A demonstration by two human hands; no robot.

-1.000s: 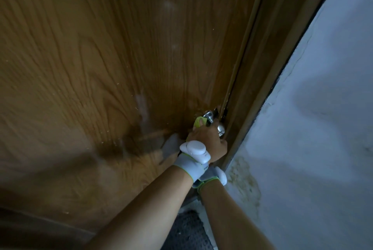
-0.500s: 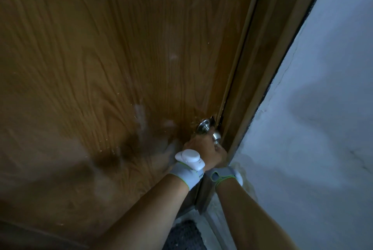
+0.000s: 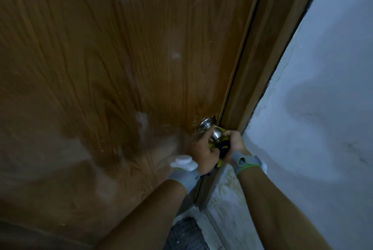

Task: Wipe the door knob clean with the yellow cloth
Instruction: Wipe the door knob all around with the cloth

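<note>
Both hands, left (image 3: 203, 155) and right (image 3: 234, 142), grip the yellow cloth (image 3: 219, 144) (partly hidden) under the door knob (image 3: 215, 134).

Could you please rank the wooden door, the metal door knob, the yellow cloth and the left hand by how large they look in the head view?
1. wooden door
2. left hand, though it is nearer the camera
3. door knob and yellow cloth: too close to rank, since the hands hide most of the cloth

I see brown wood-grain door (image 3: 141, 58) with pale smudges | wooden door frame (image 3: 268, 58) along its right edge | pale rough wall (image 3: 333, 108) right of frame | dark textured mat (image 3: 185, 235) at bottom.
</note>
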